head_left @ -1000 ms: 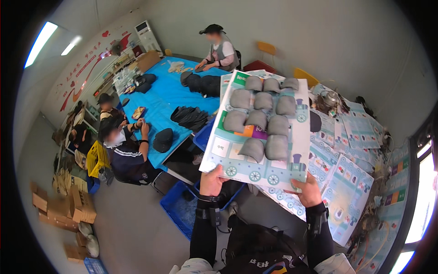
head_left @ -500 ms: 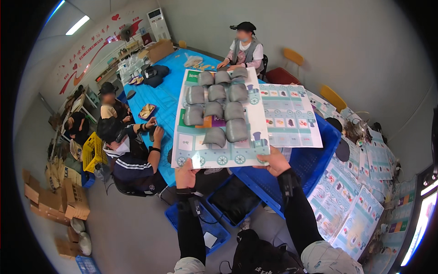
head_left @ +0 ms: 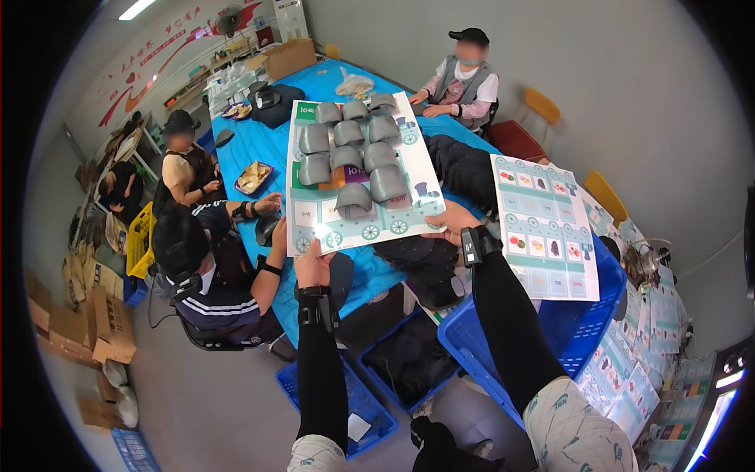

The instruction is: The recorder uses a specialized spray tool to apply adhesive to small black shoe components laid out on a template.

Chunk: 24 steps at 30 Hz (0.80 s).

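In the head view, the left hand [head_left: 313, 271] and the right hand [head_left: 454, 223] both grasp the near edge of a white printed board [head_left: 303, 233], one at each corner. The board is held up in front of the blue-covered counter [head_left: 240, 153] and hides part of it. Grey curved pieces [head_left: 348, 134] lie on its upper face.

Just off its left edge are the hands of a seated co-worker [head_left: 224, 295] with a dark cap [head_left: 267, 230]; to its right, dark caps [head_left: 464, 167] are bunched on the counter. The right forearm passes in front of a large blue crate [head_left: 574, 330], on which a second printed board [head_left: 543, 259] leans. Printed sheets [head_left: 621, 385] spread beyond it.

Counted: eleven grey pieces on the held board, in rows of three, three, three and two; two small trays [head_left: 254, 178] of pale pieces; two lower blue crates [head_left: 370, 429] on the floor [head_left: 204, 393]; two yellowish chair backs [head_left: 543, 106]; four other people. The bunched caps overlap too much to count.
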### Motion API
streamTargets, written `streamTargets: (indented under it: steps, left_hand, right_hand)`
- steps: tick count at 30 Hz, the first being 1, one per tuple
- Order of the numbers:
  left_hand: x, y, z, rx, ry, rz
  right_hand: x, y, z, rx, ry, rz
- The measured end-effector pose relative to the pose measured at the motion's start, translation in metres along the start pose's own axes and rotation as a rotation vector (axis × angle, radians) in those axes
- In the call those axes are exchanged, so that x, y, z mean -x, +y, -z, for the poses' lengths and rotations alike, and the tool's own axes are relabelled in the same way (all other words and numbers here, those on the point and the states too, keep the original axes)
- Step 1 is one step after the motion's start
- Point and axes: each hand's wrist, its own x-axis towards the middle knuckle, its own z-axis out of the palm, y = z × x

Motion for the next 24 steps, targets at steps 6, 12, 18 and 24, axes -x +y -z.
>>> streamTargets:
  steps: [6,12,18,24]
  left_hand:
    - [-0.073,-0.044,0.035,0.02,0.06,-0.009]
    - [-0.118,-0.072,0.092,-0.016,0.104,-0.056]
    - [-0.169,-0.139,0.069,0.095,0.102,-0.053]
    - [-0.2,-0.154,0.126,0.037,0.181,-0.064]
  right_hand:
    - [-0.097,0.008,0.023,0.016,-0.008,-0.045]
    - [-0.193,0.042,0.021,0.116,-0.056,-0.091]
    - [-0.298,0.042,0.138,0.849,0.009,0.264]
    - [-0.339,0.069,0.084,1.483,0.077,0.293]
